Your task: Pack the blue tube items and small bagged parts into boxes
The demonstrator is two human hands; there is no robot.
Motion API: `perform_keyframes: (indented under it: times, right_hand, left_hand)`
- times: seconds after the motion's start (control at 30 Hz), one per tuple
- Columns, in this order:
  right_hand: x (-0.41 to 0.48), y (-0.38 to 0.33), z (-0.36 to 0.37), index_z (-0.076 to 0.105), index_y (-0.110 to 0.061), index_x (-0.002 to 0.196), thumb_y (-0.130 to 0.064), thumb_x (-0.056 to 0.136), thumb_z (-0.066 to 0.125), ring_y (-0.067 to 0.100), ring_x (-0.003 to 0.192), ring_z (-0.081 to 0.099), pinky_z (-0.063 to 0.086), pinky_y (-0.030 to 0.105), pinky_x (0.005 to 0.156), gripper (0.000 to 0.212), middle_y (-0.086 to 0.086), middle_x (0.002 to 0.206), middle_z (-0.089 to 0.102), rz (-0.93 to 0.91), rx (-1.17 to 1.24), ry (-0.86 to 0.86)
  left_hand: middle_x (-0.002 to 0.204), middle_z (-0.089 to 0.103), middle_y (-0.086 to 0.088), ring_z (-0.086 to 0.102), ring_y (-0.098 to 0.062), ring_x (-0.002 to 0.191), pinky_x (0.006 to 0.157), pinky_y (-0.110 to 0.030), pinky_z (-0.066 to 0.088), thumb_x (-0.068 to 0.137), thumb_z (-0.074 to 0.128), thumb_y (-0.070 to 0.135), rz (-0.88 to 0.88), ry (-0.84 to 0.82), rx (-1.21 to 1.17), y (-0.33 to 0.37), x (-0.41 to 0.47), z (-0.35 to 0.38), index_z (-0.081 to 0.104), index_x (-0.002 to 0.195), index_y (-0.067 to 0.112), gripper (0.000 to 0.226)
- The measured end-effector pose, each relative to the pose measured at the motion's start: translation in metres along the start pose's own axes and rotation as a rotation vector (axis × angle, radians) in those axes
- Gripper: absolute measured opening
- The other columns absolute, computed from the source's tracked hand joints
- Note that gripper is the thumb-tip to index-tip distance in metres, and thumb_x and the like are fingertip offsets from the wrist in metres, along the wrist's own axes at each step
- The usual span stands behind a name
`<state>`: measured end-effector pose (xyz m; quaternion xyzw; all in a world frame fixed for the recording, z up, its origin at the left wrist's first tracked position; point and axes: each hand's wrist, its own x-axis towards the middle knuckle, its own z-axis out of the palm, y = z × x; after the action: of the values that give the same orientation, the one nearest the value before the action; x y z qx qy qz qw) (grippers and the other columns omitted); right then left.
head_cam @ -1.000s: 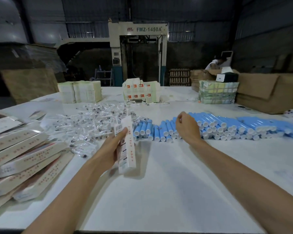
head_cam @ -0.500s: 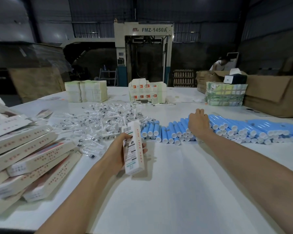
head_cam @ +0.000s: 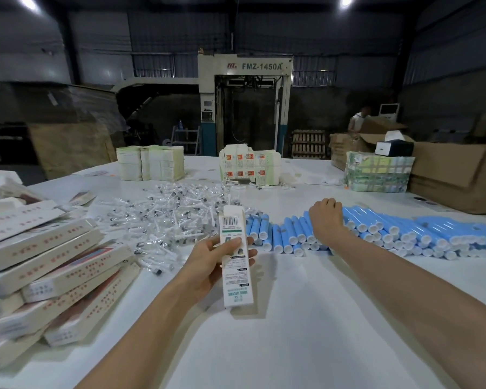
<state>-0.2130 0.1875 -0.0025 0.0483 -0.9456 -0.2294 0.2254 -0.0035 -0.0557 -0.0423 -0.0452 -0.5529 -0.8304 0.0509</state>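
My left hand grips a narrow white box upright above the white table; its top flap stands open and the barcode faces me. A long row of blue tubes with white caps lies across the table's middle and right. My right hand reaches onto that row with fingers curled down among the tubes; whether it holds one is hidden. A heap of small clear bagged parts spreads just beyond the box, to the left of the tubes.
Filled white boxes are stacked in a pile at the left edge. Stacks of flat cartons and printed cartons stand at the back, a wrapped bundle and brown cardboard boxes at the back right. A person works far behind.
My left hand has turned the white box so its barcode face points at me. My right hand has stayed on the row of blue tubes, moving slightly along it.
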Motion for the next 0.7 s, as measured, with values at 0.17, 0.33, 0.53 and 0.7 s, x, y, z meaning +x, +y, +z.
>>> perform_keyframes:
  times: [0.17, 0.33, 0.53, 0.7]
  right_hand:
    - [0.001, 0.008, -0.008, 0.053, 0.001, 0.129, -0.008, 0.091, 0.066, 0.031, 0.113, 0.050, 0.045, 0.038, 0.093, 0.042, 0.017, 0.123, 0.051, 0.065, 0.172, 0.173]
    - [-0.012, 0.022, -0.084, 0.058, -0.004, 0.115, -0.006, 0.108, 0.048, 0.029, 0.103, 0.058, 0.048, 0.035, 0.080, 0.012, 0.011, 0.111, 0.057, 0.155, 1.809, 0.094]
    - [-0.057, -0.006, -0.138, 0.067, -0.002, 0.112, -0.012, 0.104, 0.062, 0.022, 0.102, 0.076, 0.061, 0.028, 0.083, 0.014, 0.015, 0.115, 0.074, -0.157, 2.458, -0.119]
    - [-0.062, -0.036, -0.130, 0.066, -0.005, 0.107, -0.008, 0.100, 0.066, 0.026, 0.104, 0.075, 0.064, 0.029, 0.080, 0.008, 0.013, 0.110, 0.075, -0.049, 2.230, -0.090]
  left_hand:
    - [0.134, 0.074, -0.019, 0.074, -0.045, 0.118, 0.096, -0.050, 0.064, 0.095, 0.079, 0.011, 0.028, -0.030, 0.038, 0.001, -0.002, 0.002, 0.069, 0.135, 0.001, 0.043]
    - [0.127, 0.076, -0.019, 0.075, -0.046, 0.113, 0.098, -0.058, 0.061, 0.088, 0.084, 0.012, 0.011, -0.028, 0.115, -0.002, -0.004, 0.008, 0.067, 0.139, 0.011, 0.053]
    - [0.127, 0.076, -0.022, 0.074, -0.048, 0.114, 0.100, -0.061, 0.059, 0.085, 0.086, 0.013, 0.021, -0.069, 0.152, -0.003, -0.007, 0.013, 0.068, 0.139, 0.010, 0.056]
    - [0.127, 0.076, -0.023, 0.075, -0.048, 0.111, 0.096, -0.055, 0.063, 0.085, 0.089, 0.016, 0.032, -0.073, 0.153, -0.003, -0.011, 0.014, 0.070, 0.135, 0.009, 0.054]
